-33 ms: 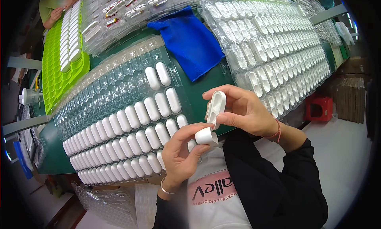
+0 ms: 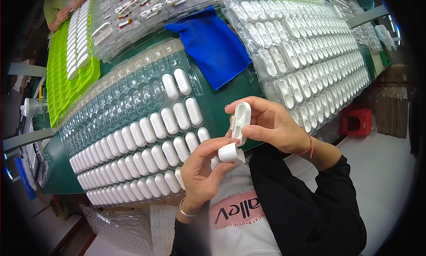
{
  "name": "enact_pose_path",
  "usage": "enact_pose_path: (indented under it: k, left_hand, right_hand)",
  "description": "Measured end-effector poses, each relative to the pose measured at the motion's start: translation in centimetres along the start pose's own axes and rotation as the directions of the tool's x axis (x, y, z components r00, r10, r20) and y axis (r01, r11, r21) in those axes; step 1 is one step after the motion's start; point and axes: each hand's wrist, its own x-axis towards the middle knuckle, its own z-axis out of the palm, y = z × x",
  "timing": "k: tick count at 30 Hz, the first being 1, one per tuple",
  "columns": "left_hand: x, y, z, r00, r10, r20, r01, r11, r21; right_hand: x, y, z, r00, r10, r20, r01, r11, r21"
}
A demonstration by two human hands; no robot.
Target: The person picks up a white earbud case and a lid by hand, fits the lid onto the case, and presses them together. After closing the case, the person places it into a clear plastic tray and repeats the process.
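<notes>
A small white plastic case is held open in mid-air above the near edge of the green tabletop, its lid part standing upright and its rounded lower part tipped toward the person's chest. The right hand is closed around the upright lid part, thumb on the near side and fingers wrapped over the top. The left hand comes up from below and pinches the rounded lower part between thumb and forefinger, so the two hands meet at the case. Just to the left lies a clear blister tray with rows of closed white cases filling its nearer pockets. Beyond the hands a blue cloth rests on the tabletop, and to the right a second clear tray holds open white cases. A green tray lies far left.
</notes>
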Motion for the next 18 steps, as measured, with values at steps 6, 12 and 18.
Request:
enact_pose_path:
  k: [6,12,18]
  left_hand:
    - [-0.8,-0.6,-1.3,0.995,-0.020,-0.100,0.011,0.996,-0.089]
    - [-0.5,-0.7,-1.4,0.990,-0.035,-0.139,0.027,0.998,-0.062]
    - [-0.3,-1.0,-1.1,0.989,-0.046,-0.140,0.037,0.997,-0.061]
  right_hand:
    - [0.0,1.2,-0.2,0.996,0.060,0.066,-0.068,0.989,0.131]
    - [-0.2,1.6,-0.4,0.992,0.073,0.105,-0.085,0.990,0.114]
    - [-0.2,1.9,-0.5,0.995,0.060,0.085,-0.069,0.992,0.108]
